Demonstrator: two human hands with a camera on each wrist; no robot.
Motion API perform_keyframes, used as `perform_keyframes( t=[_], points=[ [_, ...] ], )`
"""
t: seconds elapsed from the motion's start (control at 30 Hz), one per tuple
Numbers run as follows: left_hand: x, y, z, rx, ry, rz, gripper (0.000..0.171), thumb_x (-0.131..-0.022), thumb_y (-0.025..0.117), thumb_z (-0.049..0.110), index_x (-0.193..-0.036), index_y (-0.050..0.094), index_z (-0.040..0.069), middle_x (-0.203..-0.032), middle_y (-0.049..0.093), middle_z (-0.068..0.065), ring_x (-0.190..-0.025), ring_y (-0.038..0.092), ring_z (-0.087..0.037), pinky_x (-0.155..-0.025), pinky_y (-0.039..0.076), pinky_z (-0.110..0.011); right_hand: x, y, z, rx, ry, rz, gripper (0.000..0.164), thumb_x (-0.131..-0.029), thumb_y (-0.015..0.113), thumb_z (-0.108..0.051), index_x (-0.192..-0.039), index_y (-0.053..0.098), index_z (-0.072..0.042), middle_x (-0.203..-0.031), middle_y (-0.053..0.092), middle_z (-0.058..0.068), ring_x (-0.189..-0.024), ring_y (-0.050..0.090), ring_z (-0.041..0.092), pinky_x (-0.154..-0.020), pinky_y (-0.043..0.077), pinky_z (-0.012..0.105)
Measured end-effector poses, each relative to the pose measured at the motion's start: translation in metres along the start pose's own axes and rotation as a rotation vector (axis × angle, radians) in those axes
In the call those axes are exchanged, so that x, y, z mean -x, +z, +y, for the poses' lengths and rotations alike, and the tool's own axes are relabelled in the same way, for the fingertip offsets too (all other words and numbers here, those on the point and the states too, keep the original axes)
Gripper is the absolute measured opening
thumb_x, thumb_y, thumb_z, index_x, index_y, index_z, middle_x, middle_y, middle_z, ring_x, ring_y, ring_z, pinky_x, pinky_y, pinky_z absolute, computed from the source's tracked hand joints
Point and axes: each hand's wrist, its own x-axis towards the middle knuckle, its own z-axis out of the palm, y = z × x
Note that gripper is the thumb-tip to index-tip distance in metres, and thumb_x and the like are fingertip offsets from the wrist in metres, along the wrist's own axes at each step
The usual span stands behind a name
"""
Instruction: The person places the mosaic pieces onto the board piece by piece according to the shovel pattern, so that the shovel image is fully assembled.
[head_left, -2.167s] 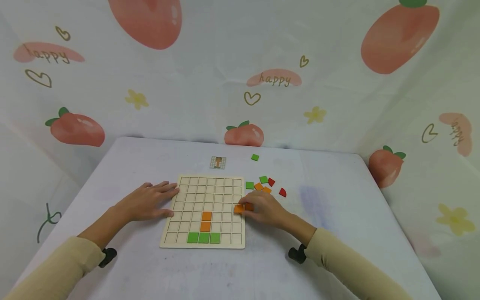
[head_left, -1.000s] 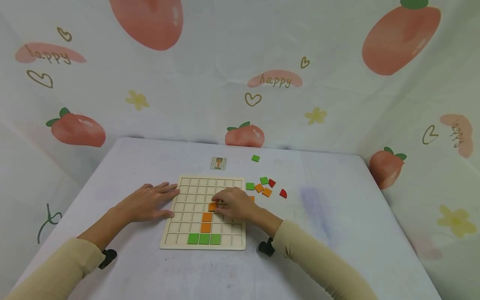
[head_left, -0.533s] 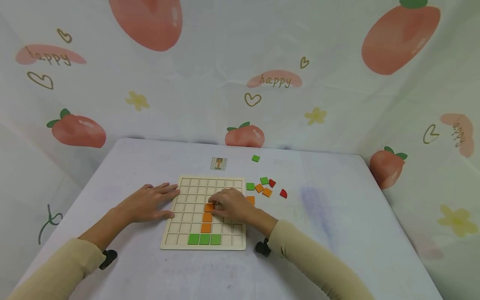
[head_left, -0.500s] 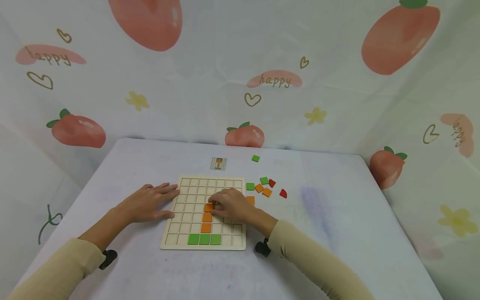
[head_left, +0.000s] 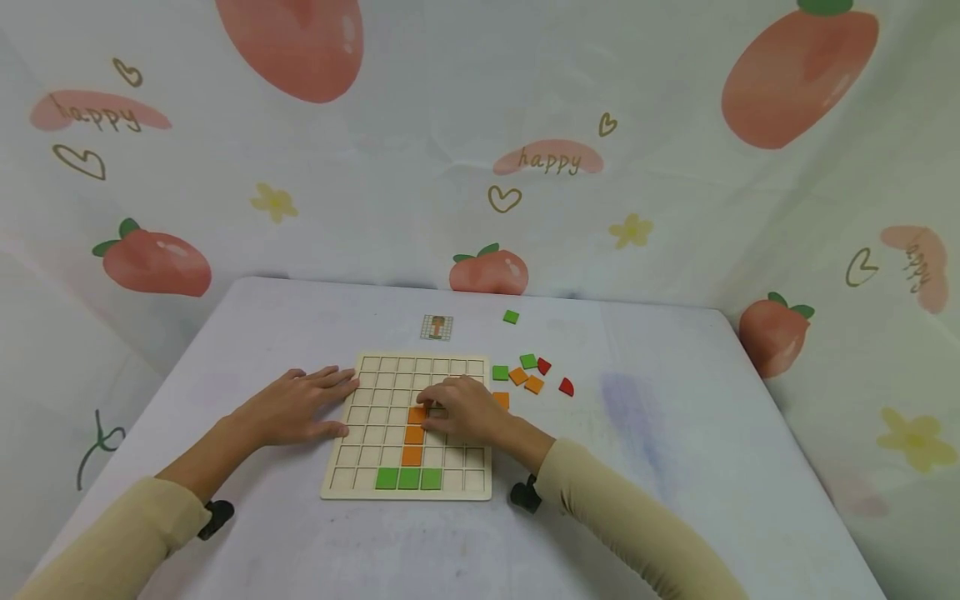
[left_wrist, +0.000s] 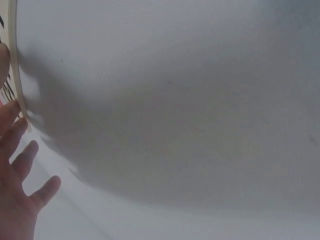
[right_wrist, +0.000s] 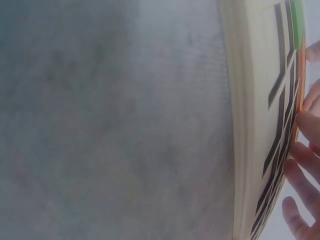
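A pale wooden grid board lies on the table, with a row of green square tiles near its front edge. Above the middle one, two orange square tiles stand in a column, and a third orange tile sits in the cell beyond them. My right hand is at that third tile, its thumb and index fingertip at the edges and partly covering it. My left hand has its fingers spread, fingertips at the board's left edge; the left wrist view shows the fingers beside that edge.
Right of the board lie loose green tiles, orange tiles and two red quarter-round pieces. Another green tile lies farther back. Behind the board is a small picture card with a gridded pattern.
My right hand has carried an orange tile from the board's right edge leftward to the top of the orange column, where the tile now lies. My left hand has stayed in place.
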Motion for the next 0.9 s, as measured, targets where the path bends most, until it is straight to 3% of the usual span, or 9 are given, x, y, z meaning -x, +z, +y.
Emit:
perform_keyframes(
  t=[0.3,0.6,0.9],
  points=[
    [0.001,0.000,-0.001,-0.001,-0.002,-0.006,0.074,-0.091,0.062,0.059,-0.143,0.055,0.007,-0.145,0.053,-0.013,-0.132,0.050,-0.039,-0.093,0.045,-0.059,0.009,-0.010,0.003,-0.037,-0.004,-0.020,0.030,-0.089,0.077,-0.022,-0.115,0.073,-0.010,-0.104,0.074,-0.003,-0.092,0.067,0.009,-0.088,0.049,0.028],
    [0.001,0.001,0.000,0.004,-0.006,-0.009,0.076,-0.090,0.061,0.060,-0.143,0.054,0.007,-0.145,0.053,-0.014,-0.132,0.050,-0.039,-0.093,0.045,-0.059,0.042,-0.023,0.015,-0.037,0.081,-0.042,0.033,-0.088,0.078,-0.023,-0.118,0.073,-0.011,-0.106,0.074,-0.004,-0.093,0.065,0.011,-0.085,0.051,0.028],
    [0.001,-0.001,0.000,0.014,-0.003,-0.005,0.074,-0.091,0.062,0.058,-0.143,0.054,0.006,-0.145,0.053,-0.014,-0.131,0.051,-0.039,-0.093,0.045,-0.059,0.081,-0.030,0.029,-0.012,0.059,0.061,0.036,-0.082,0.083,-0.022,-0.115,0.074,-0.010,-0.108,0.073,-0.002,-0.098,0.067,0.014,-0.085,0.053,0.031]
  ],
)
